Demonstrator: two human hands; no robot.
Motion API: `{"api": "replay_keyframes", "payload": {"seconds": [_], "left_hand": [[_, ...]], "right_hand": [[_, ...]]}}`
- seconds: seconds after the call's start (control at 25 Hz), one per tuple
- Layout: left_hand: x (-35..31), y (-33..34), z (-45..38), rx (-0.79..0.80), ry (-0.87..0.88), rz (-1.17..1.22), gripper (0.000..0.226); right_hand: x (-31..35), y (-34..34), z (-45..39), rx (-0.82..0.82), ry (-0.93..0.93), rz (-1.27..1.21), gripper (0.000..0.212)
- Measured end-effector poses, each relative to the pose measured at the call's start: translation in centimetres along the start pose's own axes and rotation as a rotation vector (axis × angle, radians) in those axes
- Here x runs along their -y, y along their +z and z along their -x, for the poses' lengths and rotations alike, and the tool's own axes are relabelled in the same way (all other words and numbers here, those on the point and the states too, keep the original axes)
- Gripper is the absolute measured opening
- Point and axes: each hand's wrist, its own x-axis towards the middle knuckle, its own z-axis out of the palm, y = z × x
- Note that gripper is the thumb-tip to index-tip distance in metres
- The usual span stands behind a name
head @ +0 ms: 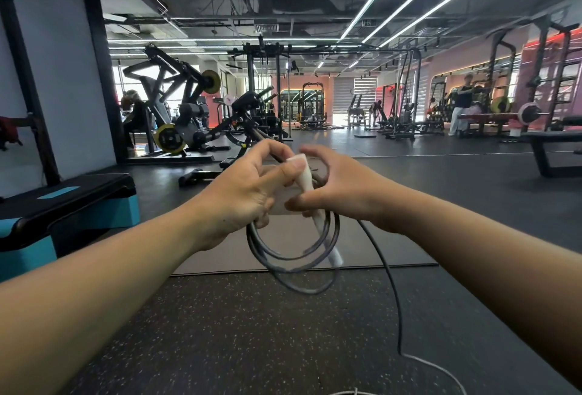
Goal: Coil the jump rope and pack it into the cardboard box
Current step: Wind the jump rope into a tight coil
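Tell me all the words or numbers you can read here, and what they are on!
None can be read.
Ceiling sign: dark marks, too small and blurred to read.
Yellow weight plate: a dark middle label, too blurred to read.
White handle of the jump rope, held by the left hand and right hand: no print shows.

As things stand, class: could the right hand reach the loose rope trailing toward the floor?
Probably yes. The right hand sits right where the loose rope leaves the coil, and nothing blocks that strand. But it is pinching the white handle, so it must release first.
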Motion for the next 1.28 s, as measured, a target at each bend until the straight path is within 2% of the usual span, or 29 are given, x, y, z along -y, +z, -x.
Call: {"api": "replay_keyframes", "payload": {"seconds": [0.08,0.12,0.2,0.28,0.36,0.4,0.48,0.6,0.76,0.84,0.92,1.04,1.12,1.2,1.28], "left_hand": [[0.6,-0.5,0.0,-0.055,0.030,0.056,0.025],[1.1,-0.6,0.2,-0.066,0.036,0.054,0.021],[1.4,-1.2,0.4,-0.054,0.035,-0.073,0.016],[0.1,-2.0,0.4,-0.006,0.026,-0.344,0.026],[-2.3,-2.3,-0.2,0.147,0.039,-0.770,0.046],[-3.4,-1.8,-0.6,0.246,0.051,-1.002,0.050],[-4.3,-0.2,-1.6,0.397,0.071,-1.310,0.036],[-3.8,0.4,-2.2,0.520,0.041,-1.358,0.028],[-3.1,-2.6,-1.2,0.571,0.028,-1.338,0.049],[-2.1,-4.9,-0.3,0.601,0.021,-1.290,0.045],[-1.3,-7.3,0.8,0.519,-0.057,-1.096,0.043],[-0.4,-8.9,2.4,0.294,-0.141,-0.710,0.040],[0.6,-8.6,2.9,0.154,-0.163,-0.425,0.033],[1.7,-6.9,2.8,-0.010,-0.180,-0.083,0.031],[2.2,-4.5,2.3,-0.194,-0.212,0.213,0.030]], "right_hand": [[-1.0,0.5,0.9,0.044,0.047,-0.027,0.032],[-1.3,0.8,1.2,0.065,0.052,-0.005,0.021],[-1.6,0.7,1.5,0.070,0.027,0.096,0.027],[-1.2,0.2,1.1,0.102,-0.022,0.284,0.030],[-0.6,-0.3,0.0,0.135,-0.090,0.487,0.030],[-0.2,-0.3,-0.6,0.139,-0.125,0.568,0.030],[0.3,-0.4,-1.2,0.137,-0.174,0.677,0.031],[0.8,-1.3,-0.8,0.222,-0.169,0.672,0.027],[0.2,-4.1,0.4,0.407,0.059,0.331,0.049],[-1.1,-5.9,0.8,0.400,0.116,0.225,0.047],[-2.7,-7.6,1.4,0.279,0.133,0.210,0.047],[-5.7,-9.0,2.4,0.037,0.161,0.138,0.053],[-7.0,-8.3,2.6,-0.067,0.182,0.083,0.053],[-7.4,-6.4,2.3,-0.086,0.178,-0.091,0.051],[-6.8,-3.5,1.8,-0.016,0.158,-0.422,0.063]]}}
